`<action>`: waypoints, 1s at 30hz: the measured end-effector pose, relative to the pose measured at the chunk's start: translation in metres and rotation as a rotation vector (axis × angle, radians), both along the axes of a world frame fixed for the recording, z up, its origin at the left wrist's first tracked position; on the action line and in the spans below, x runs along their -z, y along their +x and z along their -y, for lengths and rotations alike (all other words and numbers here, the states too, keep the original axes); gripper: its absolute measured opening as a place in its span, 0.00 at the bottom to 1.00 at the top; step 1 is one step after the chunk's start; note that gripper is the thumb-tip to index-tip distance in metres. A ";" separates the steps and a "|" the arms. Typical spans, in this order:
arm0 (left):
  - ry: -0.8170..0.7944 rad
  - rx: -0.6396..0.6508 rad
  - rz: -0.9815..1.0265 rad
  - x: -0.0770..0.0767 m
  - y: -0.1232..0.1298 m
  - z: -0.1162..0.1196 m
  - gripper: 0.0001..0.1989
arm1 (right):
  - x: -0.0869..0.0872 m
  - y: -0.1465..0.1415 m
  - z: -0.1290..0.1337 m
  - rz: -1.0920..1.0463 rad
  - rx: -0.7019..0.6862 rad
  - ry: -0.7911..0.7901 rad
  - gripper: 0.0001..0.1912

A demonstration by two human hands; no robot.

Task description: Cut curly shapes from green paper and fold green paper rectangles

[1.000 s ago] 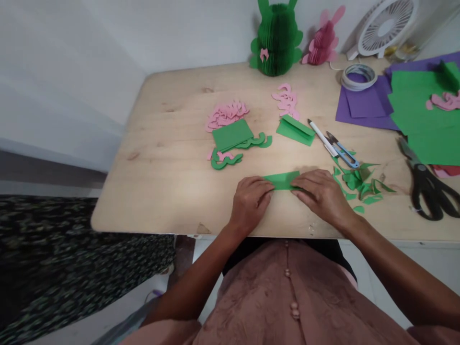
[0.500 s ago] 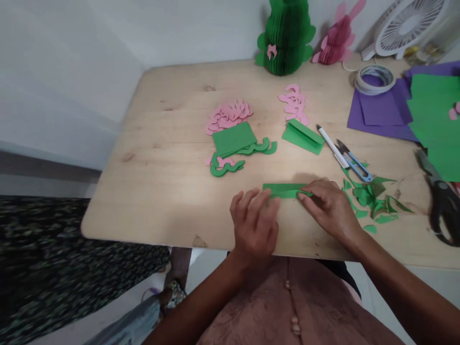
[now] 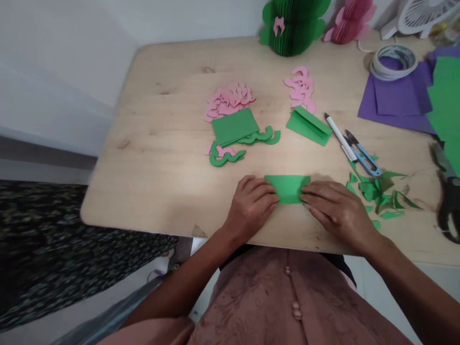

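A green paper piece (image 3: pixel 289 189) lies flat near the table's front edge, between my two hands. My left hand (image 3: pixel 253 203) grips its left end, fingers pressed together on the paper. At the right end, my right hand (image 3: pixel 336 208) holds the paper with its fingertips. Behind them lies a stack of green paper rectangles (image 3: pixel 235 126), touching pink wavy cutouts (image 3: pixel 230 101) and green wavy cutouts (image 3: pixel 228 157). A folded green paper (image 3: pixel 309 126) rests further right, near more pink cutouts (image 3: pixel 301 89).
A white pen (image 3: pixel 339 136), blue snips (image 3: pixel 364 155) and green scraps (image 3: pixel 373 190) lie to the right. Beyond are black scissors (image 3: pixel 449 196), tape rolls (image 3: pixel 383 72), purple paper (image 3: pixel 397 100), a green honeycomb figure (image 3: pixel 293 28), a pink one (image 3: pixel 350 24) and a white fan (image 3: pixel 420 17).
The green paper has gone from a narrow, partly raised strip to a flatter, wider rectangle. My left hand has come down on its left end. The camera view has shifted.
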State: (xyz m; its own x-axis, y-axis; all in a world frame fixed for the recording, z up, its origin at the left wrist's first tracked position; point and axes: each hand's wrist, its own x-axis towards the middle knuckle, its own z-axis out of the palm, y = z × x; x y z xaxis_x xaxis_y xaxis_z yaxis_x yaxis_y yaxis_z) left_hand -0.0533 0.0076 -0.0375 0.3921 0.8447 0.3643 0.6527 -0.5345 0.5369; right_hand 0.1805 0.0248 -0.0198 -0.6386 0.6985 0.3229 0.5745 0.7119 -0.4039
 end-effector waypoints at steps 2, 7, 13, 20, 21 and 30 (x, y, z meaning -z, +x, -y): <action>-0.026 0.008 0.009 0.000 -0.001 -0.001 0.05 | 0.001 0.001 0.001 -0.012 -0.004 -0.004 0.08; -0.109 -0.058 0.094 -0.004 0.000 -0.004 0.04 | 0.001 -0.003 -0.004 -0.069 0.108 -0.098 0.07; -0.109 -0.249 0.097 -0.007 0.007 0.000 0.04 | 0.000 -0.008 -0.011 -0.080 0.213 -0.206 0.09; 0.260 -0.174 -0.108 -0.004 0.024 0.032 0.13 | -0.001 -0.014 -0.010 -0.043 0.262 -0.194 0.09; 0.250 -0.136 -0.158 -0.003 0.025 0.036 0.14 | -0.002 -0.014 -0.011 -0.039 0.266 -0.195 0.09; 0.056 -0.015 -0.446 0.000 0.023 0.038 0.28 | -0.003 -0.016 -0.016 -0.013 0.267 -0.152 0.09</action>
State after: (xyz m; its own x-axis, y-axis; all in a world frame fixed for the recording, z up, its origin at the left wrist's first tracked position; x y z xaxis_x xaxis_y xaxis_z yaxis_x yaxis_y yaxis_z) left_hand -0.0305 -0.0306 -0.0378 0.5094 0.8351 0.2079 0.8214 -0.5438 0.1720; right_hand 0.1643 0.0412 -0.0171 -0.4221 0.8821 0.2091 0.7273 0.4672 -0.5027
